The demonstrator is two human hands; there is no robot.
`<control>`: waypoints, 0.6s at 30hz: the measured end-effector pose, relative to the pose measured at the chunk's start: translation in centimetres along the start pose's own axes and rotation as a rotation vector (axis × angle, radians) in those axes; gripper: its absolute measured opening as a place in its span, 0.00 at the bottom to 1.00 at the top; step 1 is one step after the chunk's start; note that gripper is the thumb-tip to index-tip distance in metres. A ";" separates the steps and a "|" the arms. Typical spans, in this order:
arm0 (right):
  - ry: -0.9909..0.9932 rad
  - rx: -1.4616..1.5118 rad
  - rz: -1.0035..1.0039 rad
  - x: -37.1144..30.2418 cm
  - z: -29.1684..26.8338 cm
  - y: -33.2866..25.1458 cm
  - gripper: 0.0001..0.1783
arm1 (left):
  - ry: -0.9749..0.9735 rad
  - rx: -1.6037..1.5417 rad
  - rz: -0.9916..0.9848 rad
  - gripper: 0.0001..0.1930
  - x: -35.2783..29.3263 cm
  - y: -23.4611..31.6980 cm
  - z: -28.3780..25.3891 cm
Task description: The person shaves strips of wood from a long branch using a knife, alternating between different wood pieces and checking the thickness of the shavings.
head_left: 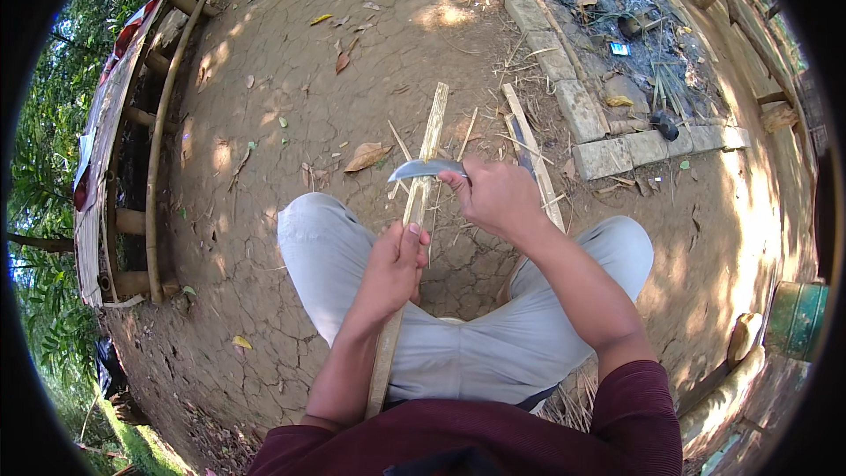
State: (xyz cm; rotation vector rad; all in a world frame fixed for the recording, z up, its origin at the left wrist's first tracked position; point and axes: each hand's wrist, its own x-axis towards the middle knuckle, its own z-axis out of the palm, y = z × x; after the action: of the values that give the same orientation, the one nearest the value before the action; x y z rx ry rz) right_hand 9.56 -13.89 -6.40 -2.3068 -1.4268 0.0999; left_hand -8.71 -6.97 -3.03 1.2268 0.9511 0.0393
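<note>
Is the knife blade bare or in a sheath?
Bare: the curved metal blade shows uncovered across the wooden strip, extending from the right hand.

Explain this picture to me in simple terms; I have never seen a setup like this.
There is no machine here: a person works with two bare hands. The single picture comes from a wide fisheye camera on the person's head, looking down, so straight edges bend near the rim. Its left is the person's left.

The left hand grips a long, pale strip of wood or bamboo. The right hand holds a knife with a curved, grey metal blade, which crosses the strip; the fist hides its handle.

Beyond the light grey trousers, the cracked brown earth bears another long pale strip, thin splinters and a dry brown leaf.
</note>
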 end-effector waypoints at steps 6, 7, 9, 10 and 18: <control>0.069 -0.012 -0.061 0.9 0.9 1.0 0.26 | -0.024 0.073 0.064 0.16 -0.1 -0.9 0.6; 0.072 -0.034 -0.048 1.3 0.8 1.4 0.25 | -0.024 0.078 0.084 0.16 -0.1 -0.6 0.7; 0.128 -0.073 -0.075 1.7 0.9 1.7 0.25 | -0.025 0.093 0.107 0.16 0.1 -0.7 0.7; 0.157 -0.092 -0.081 1.7 1.1 1.9 0.25 | -0.030 0.106 0.116 0.16 0.3 -0.7 0.6; 0.133 -0.101 0.542 5.1 -1.8 11.5 0.36 | -0.171 -0.001 -0.125 0.16 -4.7 -2.7 -0.2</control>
State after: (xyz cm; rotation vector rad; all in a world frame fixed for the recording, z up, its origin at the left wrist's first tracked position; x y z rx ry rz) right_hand 22.05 -14.41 -8.47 -2.6688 -0.7287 0.0311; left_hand -13.01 -10.21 -2.45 1.1482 0.8761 -0.1620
